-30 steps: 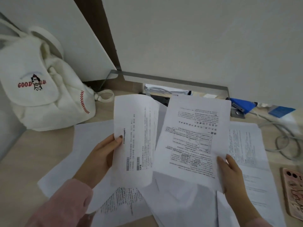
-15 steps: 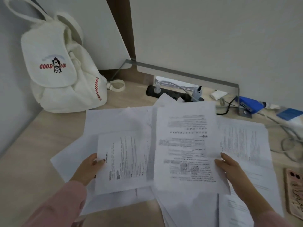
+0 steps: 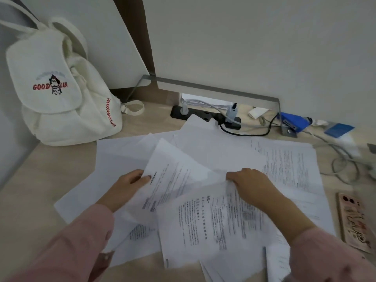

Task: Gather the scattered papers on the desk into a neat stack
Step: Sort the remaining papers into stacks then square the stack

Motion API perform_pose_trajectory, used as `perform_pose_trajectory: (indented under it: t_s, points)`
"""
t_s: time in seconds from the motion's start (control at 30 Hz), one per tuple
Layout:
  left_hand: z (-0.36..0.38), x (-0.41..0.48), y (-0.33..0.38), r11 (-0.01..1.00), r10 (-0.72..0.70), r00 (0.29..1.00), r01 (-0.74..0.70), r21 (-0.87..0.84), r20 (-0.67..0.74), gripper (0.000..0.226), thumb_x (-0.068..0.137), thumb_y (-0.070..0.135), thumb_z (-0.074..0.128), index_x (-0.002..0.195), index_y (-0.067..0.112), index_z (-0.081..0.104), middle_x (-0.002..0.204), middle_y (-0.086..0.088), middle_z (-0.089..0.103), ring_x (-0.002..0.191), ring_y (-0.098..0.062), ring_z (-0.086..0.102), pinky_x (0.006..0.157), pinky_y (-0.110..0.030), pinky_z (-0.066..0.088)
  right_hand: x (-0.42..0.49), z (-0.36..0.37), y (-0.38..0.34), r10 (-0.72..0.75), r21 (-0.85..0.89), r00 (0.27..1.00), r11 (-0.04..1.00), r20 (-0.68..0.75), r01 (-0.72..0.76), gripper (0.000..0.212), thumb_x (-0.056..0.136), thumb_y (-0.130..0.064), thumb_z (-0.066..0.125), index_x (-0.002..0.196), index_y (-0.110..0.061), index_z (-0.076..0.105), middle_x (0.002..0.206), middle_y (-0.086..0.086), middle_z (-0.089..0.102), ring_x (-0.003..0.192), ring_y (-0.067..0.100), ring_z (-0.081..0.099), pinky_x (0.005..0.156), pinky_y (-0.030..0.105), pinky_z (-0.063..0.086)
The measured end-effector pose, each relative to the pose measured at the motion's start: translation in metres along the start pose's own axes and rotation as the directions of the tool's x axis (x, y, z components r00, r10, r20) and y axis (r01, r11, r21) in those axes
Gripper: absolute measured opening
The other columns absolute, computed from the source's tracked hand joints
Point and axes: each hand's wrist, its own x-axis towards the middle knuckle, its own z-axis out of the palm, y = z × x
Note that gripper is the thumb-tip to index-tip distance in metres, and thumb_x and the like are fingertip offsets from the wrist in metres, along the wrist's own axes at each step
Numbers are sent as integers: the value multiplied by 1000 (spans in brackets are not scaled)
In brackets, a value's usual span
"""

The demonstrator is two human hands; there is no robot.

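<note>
Both sheets lowered onto scattered papers [image 3: 205, 151] on desk [image 3: 30, 190]. Left hand [image 3: 127, 187] grip pinches tilted sheet [image 3: 177, 174]; right hand [image 3: 252, 185] grip clamps printed sheet [image 3: 213, 224] edge. Print blurred; lower papers cut off. White backpack [image 3: 61, 110] against wall.

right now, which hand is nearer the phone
Right. The right hand grips the near sheet left of the phone, with papers between them. The left hand holds the tilted sheet farther left, beyond the right hand.
</note>
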Motion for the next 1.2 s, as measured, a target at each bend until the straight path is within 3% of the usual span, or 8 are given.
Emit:
perform_pose_trajectory:
  t_s: [0.17, 0.3, 0.5, 0.67, 0.83, 0.9, 1.03, 1.2]
  points:
    - [12, -2, 4, 999, -9, 998, 12, -42, 65, 26, 77, 53, 58, 86, 28, 61, 68, 17, 66, 65, -3, 60, 58, -15, 42, 22, 9, -44, -170, -100, 955, 984, -242, 150, 46, 69, 7, 58, 112, -10, 57, 86, 8, 68, 85, 27, 60, 84, 35, 44]
    - [18, -1, -15, 996, -51, 987, 38, 83, 154, 58, 70, 47, 73, 118, 35, 45, 108, 22, 59, 99, -6, 61, 79, -23, 48, 42, 21, -66, -241, -148, 850, 970, -469, 193, 41, 34, 4, 76, 70, -13, 68, 45, -4, 58, 58, 21, 63, 82, 44, 56]
    - [24, 7, -39, 993, -116, 993, 116, -9, -25, 30, 90, 16, 56, 119, 24, 53, 113, 1, 63, 93, -16, 59, 86, -32, 45, 59, 27, -80, -111, 58, 753, 979, -649, 194, 38, 76, -10, 67, 113, -13, 60, 117, 7, 63, 113, 26, 58, 108, 43, 34]
    - [20, 4, -51, 924, -216, 971, 168, -344, -106, 26, 91, 9, 53, 114, 21, 53, 94, 7, 64, 84, -9, 59, 80, -31, 48, 36, 56, -37, 481, 759, 876, 585, -38, -288, 50, 88, -17, 57, 134, -9, 41, 136, 15, 42, 121, 29, 44, 97, 31, 36]
    - [20, 5, -64, 887, -280, 956, 224, -404, -85, 35, 92, 15, 52, 127, 19, 52, 115, -4, 65, 102, -24, 62, 88, -40, 50, 26, 87, -25, 401, 865, 790, -13, 465, -502, 47, 88, -18, 61, 130, -5, 44, 101, 11, 55, 78, 20, 55, 70, 27, 42]
    - [24, 8, -66, 870, -309, 950, 266, -416, -39, 36, 94, 15, 49, 130, 17, 50, 119, -7, 63, 103, -25, 60, 88, -39, 48, 27, 92, -32, 358, 867, 798, -73, 484, -493, 36, 88, -15, 61, 121, -6, 50, 85, 8, 55, 65, 16, 52, 60, 24, 42]
    - [32, 10, -70, 856, -349, 936, 333, -396, 33, 35, 97, 10, 43, 131, 14, 48, 116, -10, 60, 104, -26, 58, 94, -39, 45, 32, 100, -51, 327, 869, 816, -39, 478, -493, 18, 87, -8, 57, 105, -5, 57, 92, 9, 64, 77, 21, 62, 64, 29, 52]
    - [20, 15, -74, 878, -358, 933, 328, -347, -24, 37, 97, 7, 40, 134, 11, 46, 130, -12, 55, 106, -25, 53, 102, -41, 39, 31, 99, -36, 436, 758, 870, 480, 231, -442, 25, 87, 0, 40, 65, -10, 36, 67, 1, 44, 67, 19, 43, 53, 25, 29]
